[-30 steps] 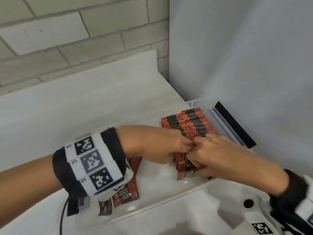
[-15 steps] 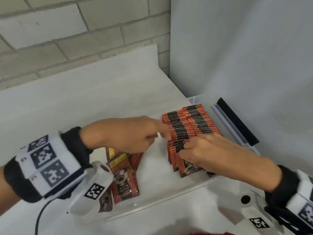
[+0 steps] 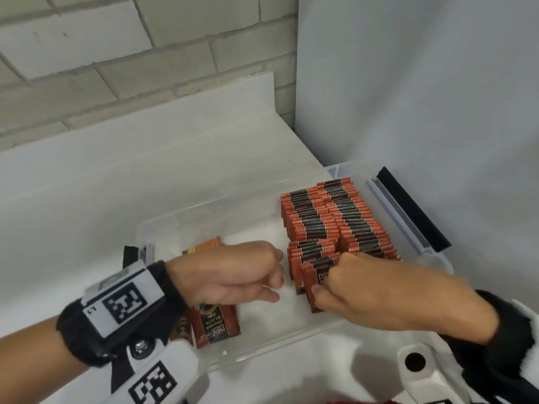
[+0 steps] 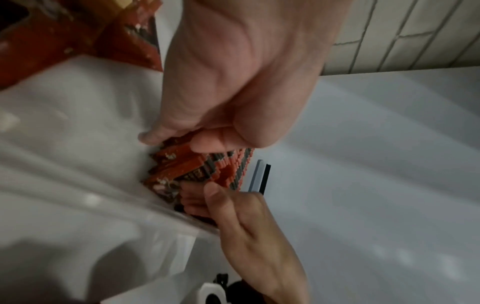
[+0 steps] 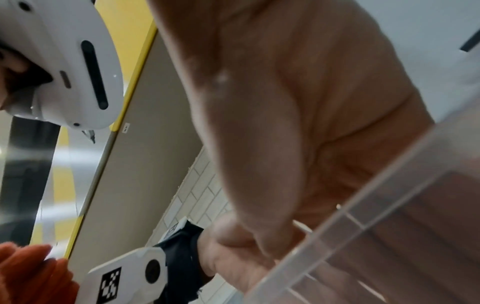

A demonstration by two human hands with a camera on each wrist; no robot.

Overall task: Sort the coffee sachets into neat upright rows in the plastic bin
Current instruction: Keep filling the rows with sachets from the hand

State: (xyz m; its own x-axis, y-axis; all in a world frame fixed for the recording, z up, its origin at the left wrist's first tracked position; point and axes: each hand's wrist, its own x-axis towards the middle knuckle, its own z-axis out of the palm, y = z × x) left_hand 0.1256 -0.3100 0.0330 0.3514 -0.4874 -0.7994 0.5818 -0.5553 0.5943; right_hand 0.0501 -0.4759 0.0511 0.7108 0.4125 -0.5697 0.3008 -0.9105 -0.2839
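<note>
A clear plastic bin (image 3: 291,348) lies on the white counter. Its right half holds upright rows of red and black coffee sachets (image 3: 335,223) (image 4: 202,166). Loose sachets (image 3: 215,325) (image 4: 103,30) lie flat in the left half. My right hand (image 3: 326,284) (image 4: 207,197) pinches the front sachets (image 3: 309,275) of the nearer row, thumb on their face. My left hand (image 3: 271,284) (image 4: 176,139) hovers over the loose sachets, just left of the row, with curled fingers and nothing in them. In the right wrist view only the palm (image 5: 285,102) and the bin wall (image 5: 363,216) show.
A black latch (image 3: 411,211) runs along the bin's right end and another (image 3: 129,255) sits at its left end. A grey wall panel (image 3: 408,83) stands close behind the bin. A brick wall (image 3: 116,53) backs the white counter (image 3: 145,176).
My left hand has drawn back to the left, away from the row and from my right hand, curling its fingers. My right hand has kept its hold on the front of the nearer row.
</note>
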